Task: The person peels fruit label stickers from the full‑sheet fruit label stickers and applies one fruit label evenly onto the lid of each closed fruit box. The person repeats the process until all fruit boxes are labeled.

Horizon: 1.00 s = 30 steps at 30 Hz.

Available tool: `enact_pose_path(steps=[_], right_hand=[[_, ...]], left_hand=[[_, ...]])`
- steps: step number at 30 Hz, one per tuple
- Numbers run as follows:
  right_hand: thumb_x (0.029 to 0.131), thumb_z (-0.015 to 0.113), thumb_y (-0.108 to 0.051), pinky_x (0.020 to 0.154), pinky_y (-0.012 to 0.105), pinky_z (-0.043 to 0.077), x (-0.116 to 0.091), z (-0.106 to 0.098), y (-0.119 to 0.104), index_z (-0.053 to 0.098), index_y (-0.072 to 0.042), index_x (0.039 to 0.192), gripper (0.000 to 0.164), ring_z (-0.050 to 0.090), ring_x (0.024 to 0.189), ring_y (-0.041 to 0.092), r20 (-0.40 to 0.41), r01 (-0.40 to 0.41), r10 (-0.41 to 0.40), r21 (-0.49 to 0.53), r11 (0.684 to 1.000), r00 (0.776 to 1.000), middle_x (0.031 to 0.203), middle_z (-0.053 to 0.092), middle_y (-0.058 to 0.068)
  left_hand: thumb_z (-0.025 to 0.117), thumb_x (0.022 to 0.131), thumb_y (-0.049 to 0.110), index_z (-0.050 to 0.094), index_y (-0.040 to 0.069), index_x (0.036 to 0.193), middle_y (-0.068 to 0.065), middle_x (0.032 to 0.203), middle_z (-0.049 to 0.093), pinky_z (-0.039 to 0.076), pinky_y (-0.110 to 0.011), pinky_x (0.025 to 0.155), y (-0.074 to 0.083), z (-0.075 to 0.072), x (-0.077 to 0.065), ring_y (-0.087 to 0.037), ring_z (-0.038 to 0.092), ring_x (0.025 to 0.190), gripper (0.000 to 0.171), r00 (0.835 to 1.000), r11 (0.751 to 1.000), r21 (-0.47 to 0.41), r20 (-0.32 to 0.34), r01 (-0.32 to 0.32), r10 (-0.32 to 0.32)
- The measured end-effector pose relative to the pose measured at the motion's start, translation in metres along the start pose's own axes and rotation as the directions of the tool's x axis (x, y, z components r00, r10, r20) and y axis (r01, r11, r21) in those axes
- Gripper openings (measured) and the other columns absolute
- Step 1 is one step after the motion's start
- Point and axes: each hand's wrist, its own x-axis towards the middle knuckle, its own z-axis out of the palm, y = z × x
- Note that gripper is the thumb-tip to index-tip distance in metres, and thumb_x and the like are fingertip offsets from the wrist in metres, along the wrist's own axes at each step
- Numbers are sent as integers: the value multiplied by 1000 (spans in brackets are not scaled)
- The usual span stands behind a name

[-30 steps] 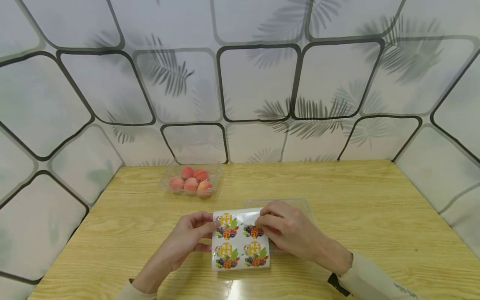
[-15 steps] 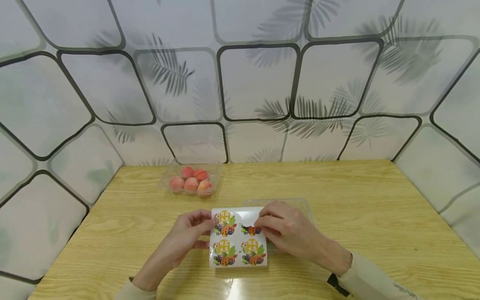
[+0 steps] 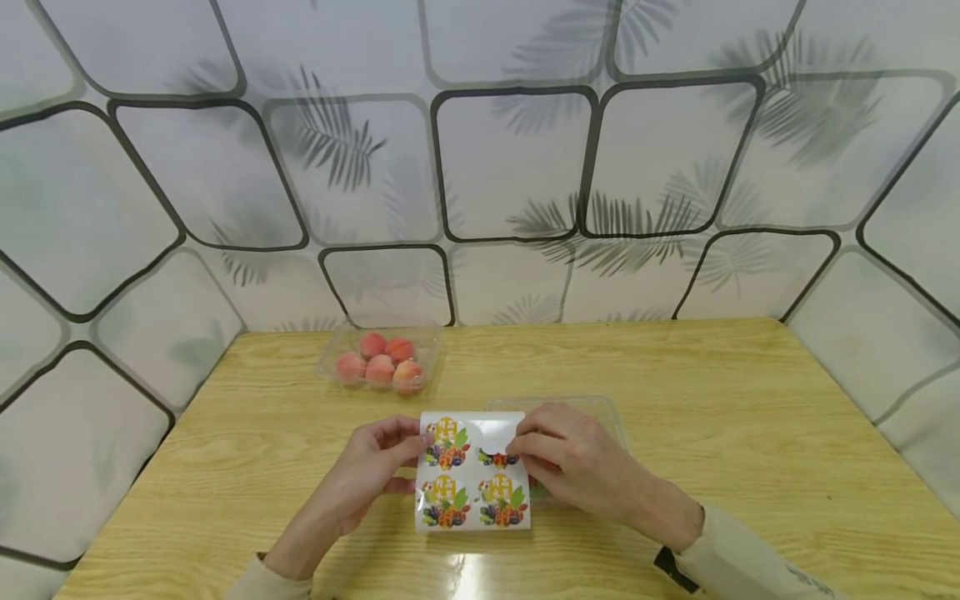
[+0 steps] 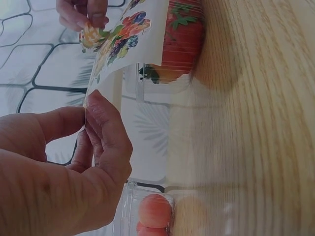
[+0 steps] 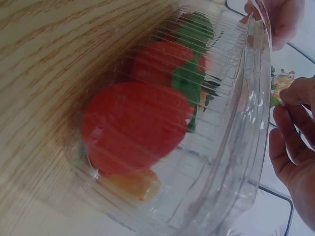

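Note:
My left hand [image 3: 375, 467] pinches the left edge of a white sheet of fruit-print stickers [image 3: 472, 500], thumb on the printed face and fingers behind. At the sheet's upper right, my right hand [image 3: 577, 454] pinches a sticker, partly peeled and folded forward so its white back shows. The left wrist view catches that lifted sticker [image 4: 92, 37] between the right fingertips. Behind and under the sheet stands a clear plastic box [image 3: 555, 402], largely hidden from the head. Through its ribbed wall, the right wrist view shows large red fruits [image 5: 135, 125] with green leaves [image 5: 189, 81].
A second clear plastic box [image 3: 431, 337] with several peaches [image 3: 381, 369] stands at the back left of the wooden table [image 3: 720, 400]. A patterned cloth wall [image 3: 517, 167] closes off the back and both sides.
The sheet has shifted slightly left and away from me. The upper right sticker is peeled further down, with more of its white back showing. The right hand has barely moved.

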Motion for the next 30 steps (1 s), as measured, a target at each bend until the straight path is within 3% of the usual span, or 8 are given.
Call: enact_pose_path(steps=[13,30], right_hand=[[67,89,5,82,25,56,0,-1,-1,76,-11,92,32,64,89,11,3,6,-6,15,1000,1000,95,68,-2],[67,90,3,84,26,56,-1,0,-2,77,-11,90,30,65,89,13,-6,12,-12,4,1000,1000,94,69,-1]], left_hand=[[67,100,23,64,2,115,-1,94,65,56,-26,63,1,1,0,-14,62,85,26,999,1000,7,-36,8,-8],[66,101,24,60,3,120,-1,96,66,57,-28,64,1,0,0,-14,64,84,29,1000,1000,-10,-12,-8,8]])
